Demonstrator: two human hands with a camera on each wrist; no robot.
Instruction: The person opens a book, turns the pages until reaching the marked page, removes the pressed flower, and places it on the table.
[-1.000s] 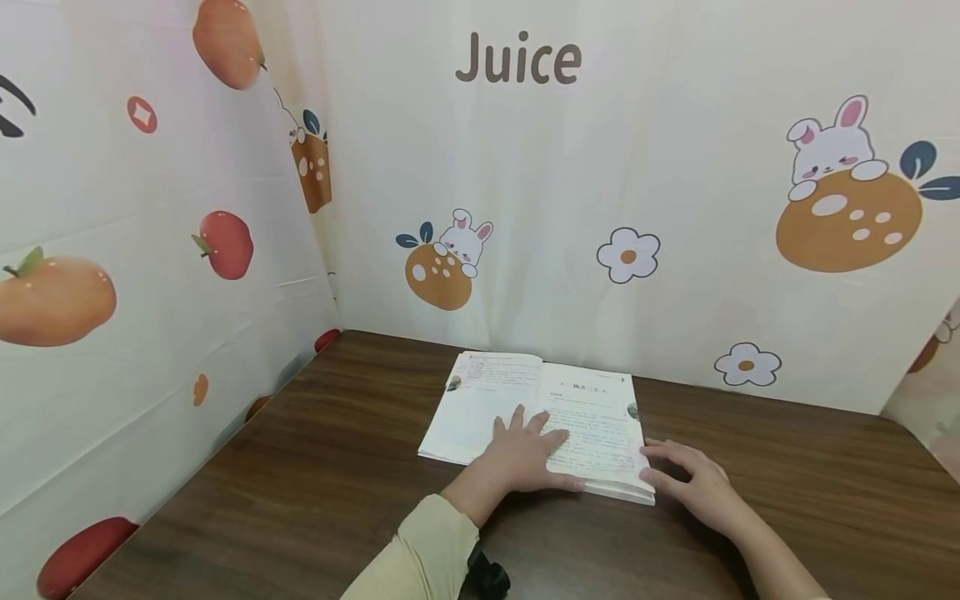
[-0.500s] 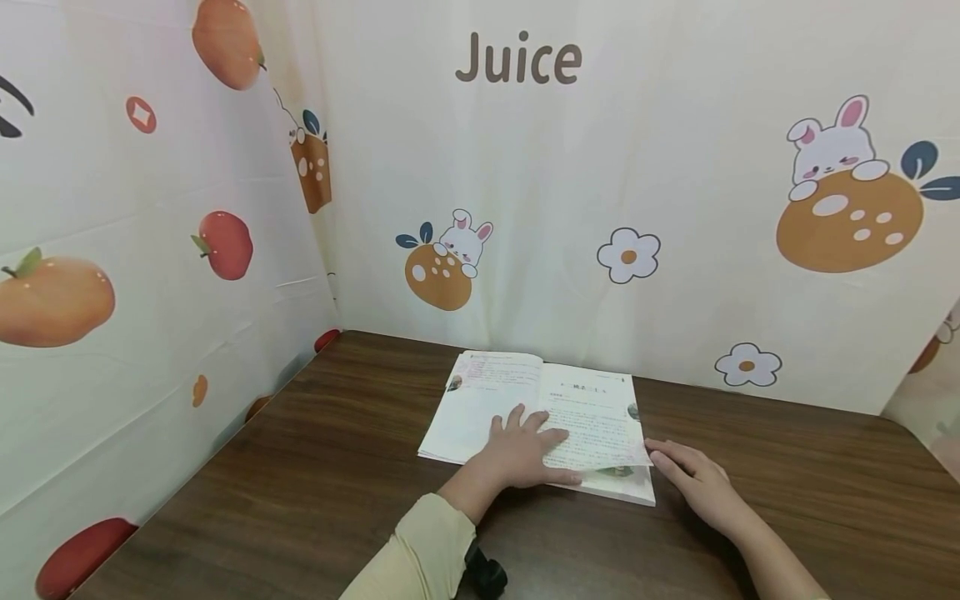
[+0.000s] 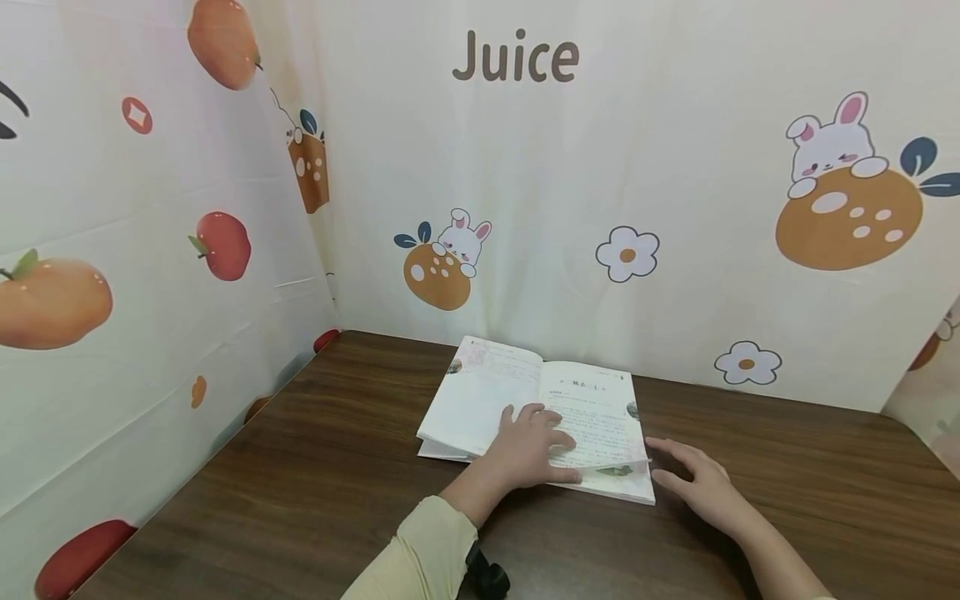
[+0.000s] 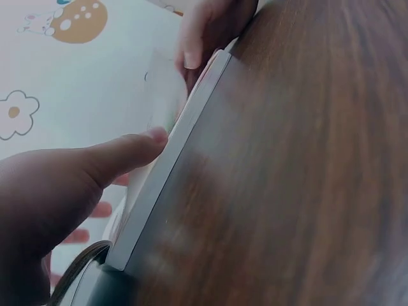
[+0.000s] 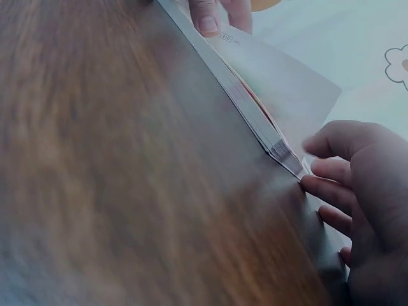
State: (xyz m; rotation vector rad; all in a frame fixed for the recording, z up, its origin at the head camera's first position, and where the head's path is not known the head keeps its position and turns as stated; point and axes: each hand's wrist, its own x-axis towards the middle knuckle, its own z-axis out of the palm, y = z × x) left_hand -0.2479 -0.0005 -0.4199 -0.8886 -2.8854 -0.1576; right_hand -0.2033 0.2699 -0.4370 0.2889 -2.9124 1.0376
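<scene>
An open book (image 3: 468, 400) lies on the brown table, with print on its right page. My left hand (image 3: 528, 450) rests on the book near the centre fold, its fingers spread and slightly bent. In the left wrist view its thumb (image 4: 131, 155) touches the near edge of the pages. Beside the book's right edge is my right hand (image 3: 701, 487), thumb apart from the fingers and nothing pinched. A page (image 5: 287, 76) stands raised at its near right corner in the right wrist view. The left pages also sit lifted off those below.
The wooden table (image 3: 315, 475) runs up to a printed curtain (image 3: 555, 167) behind the book. Another printed curtain (image 3: 150, 317) borders the left side. A dark strapped device (image 3: 487, 577) sits at the left wrist.
The right page's near corner has risen, uncovering a coloured picture below. The right thumb has parted from the page corner. Left fingers have bent a little, and the left pages have lifted.
</scene>
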